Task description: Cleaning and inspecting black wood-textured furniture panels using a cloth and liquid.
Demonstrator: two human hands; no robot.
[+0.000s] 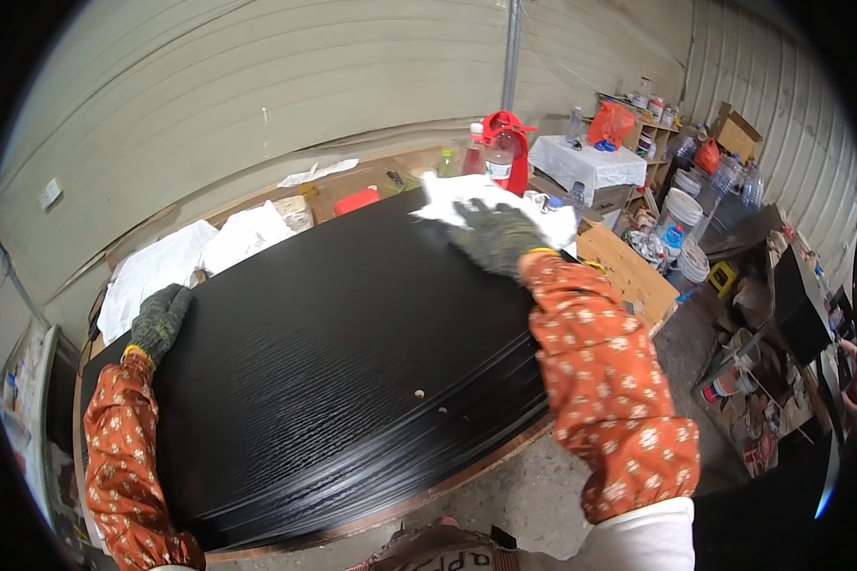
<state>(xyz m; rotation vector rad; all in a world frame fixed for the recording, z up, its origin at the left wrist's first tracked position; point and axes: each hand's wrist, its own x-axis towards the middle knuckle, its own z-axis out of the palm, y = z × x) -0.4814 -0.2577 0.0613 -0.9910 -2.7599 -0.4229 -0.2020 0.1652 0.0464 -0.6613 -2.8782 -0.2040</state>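
Note:
A large black panel (333,314) with a wood-grain surface lies before me, on top of a stack of similar black sheets whose edges show at the near side. My right hand (498,238), in a grey-green knit glove, presses a white cloth (457,193) against the panel's far right part. The cloth spreads out on both sides of the hand. My left hand (159,322), in the same kind of glove, lies flat at the panel's left edge with nothing in it. Orange flowered sleeve covers wrap both forearms.
White cloths (248,236) lie beyond the far edge, near a red object (356,201). Bottles (474,150) and a red bag (516,157) stand at the back. On the right are a wooden board (628,269), white buckets (681,207) and a cloth-covered table (590,167).

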